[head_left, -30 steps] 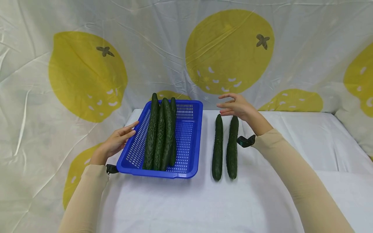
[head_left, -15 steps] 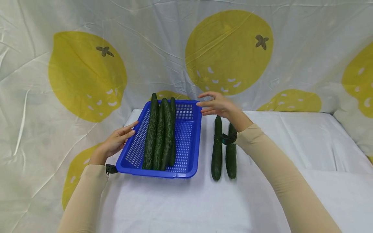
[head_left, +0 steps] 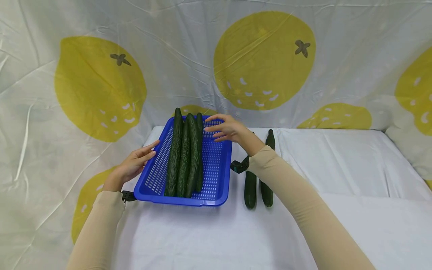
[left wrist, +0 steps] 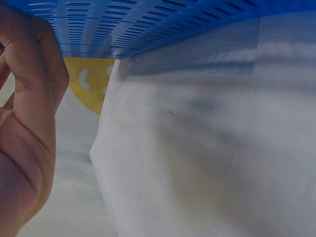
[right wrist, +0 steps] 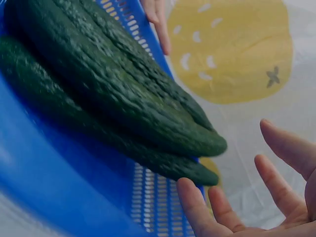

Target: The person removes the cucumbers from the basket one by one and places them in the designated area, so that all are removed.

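Note:
A blue plastic basket [head_left: 219, 168] with slotted walls holds several dark green cucumbers [head_left: 174, 157], side by side along its left half, with their far ends over the back rim. My left hand [head_left: 135, 161] rests at the left rim, fingers extended along its outside. My right hand [head_left: 229, 129] is over the basket's back right corner, fingers spread and holding nothing. In the right wrist view, my right fingertips [right wrist: 186, 185] are close by the tip of the nearest cucumber [right wrist: 192, 170]. The left wrist view shows the basket's slotted underside [left wrist: 148, 19] above the white cloth.
Two more cucumbers lie on the white-covered table right of the basket, the near one [head_left: 250, 191] and the outer one [head_left: 266, 193]; my right forearm partly covers both. A cloth backdrop [head_left: 182, 56] printed with yellow lemons hangs behind and along the left.
My right hand has moved left, from above the two loose cucumbers to over the basket's right part. The left hand, the basket and the cucumbers have stayed put.

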The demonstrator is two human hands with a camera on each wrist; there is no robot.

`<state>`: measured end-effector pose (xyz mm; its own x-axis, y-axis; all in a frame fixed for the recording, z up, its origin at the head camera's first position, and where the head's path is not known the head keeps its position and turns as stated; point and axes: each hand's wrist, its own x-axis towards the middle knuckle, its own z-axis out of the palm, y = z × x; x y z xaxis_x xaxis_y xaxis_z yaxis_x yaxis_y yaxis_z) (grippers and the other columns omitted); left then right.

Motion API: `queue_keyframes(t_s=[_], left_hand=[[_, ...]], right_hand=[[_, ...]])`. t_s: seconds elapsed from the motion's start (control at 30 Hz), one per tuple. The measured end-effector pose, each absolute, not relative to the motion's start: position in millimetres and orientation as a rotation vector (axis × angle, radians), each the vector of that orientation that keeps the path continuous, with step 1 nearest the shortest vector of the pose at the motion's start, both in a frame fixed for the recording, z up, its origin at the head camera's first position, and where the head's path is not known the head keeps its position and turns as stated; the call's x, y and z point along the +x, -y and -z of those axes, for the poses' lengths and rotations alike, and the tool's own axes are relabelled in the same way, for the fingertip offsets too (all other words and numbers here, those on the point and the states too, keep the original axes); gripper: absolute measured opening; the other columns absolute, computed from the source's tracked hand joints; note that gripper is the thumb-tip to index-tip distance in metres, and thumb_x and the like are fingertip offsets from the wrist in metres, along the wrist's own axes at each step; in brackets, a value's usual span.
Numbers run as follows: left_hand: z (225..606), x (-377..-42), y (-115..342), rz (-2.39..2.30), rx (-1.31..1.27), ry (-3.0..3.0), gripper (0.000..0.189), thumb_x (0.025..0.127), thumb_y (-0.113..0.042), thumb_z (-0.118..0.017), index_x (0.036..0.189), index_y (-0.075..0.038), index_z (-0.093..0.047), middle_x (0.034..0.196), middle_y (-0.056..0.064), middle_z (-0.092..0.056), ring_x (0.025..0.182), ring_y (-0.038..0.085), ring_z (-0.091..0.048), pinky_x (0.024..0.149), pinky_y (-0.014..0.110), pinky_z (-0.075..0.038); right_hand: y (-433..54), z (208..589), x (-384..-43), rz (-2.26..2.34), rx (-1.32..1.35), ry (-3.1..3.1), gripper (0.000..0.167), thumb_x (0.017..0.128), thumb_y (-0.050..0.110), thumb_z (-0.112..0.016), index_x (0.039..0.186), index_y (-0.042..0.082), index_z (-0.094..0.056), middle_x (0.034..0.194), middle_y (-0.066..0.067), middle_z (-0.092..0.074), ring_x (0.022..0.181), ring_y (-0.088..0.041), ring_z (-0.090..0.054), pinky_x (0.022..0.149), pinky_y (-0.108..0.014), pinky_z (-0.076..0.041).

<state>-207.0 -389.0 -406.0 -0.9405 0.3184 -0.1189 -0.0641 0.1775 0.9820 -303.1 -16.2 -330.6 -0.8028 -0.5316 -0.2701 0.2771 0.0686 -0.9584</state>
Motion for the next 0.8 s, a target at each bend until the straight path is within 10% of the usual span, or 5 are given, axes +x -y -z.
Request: queue_keyframes(t_s=[0.8], left_hand=[[409, -207, 390, -1.852, 0.282, -2.119, 0.055, 0.109, -0.017, -0.041, 0.16, -0.016, -0.021, 0.103, 0.004, -0.053, 0.07, 0.006, -0.058, 0.058, 0.019, -0.052]], right_hand=[[60, 360, -297, 1.724, -0.141, -1.762, 0.046, 0.089, 0.005, -0.076, 0.131, 0.018, -0.065, 0.163, -0.005, -0.019, 0.132, -0.044, -0.044, 0.098, -0.056, -0.048]])
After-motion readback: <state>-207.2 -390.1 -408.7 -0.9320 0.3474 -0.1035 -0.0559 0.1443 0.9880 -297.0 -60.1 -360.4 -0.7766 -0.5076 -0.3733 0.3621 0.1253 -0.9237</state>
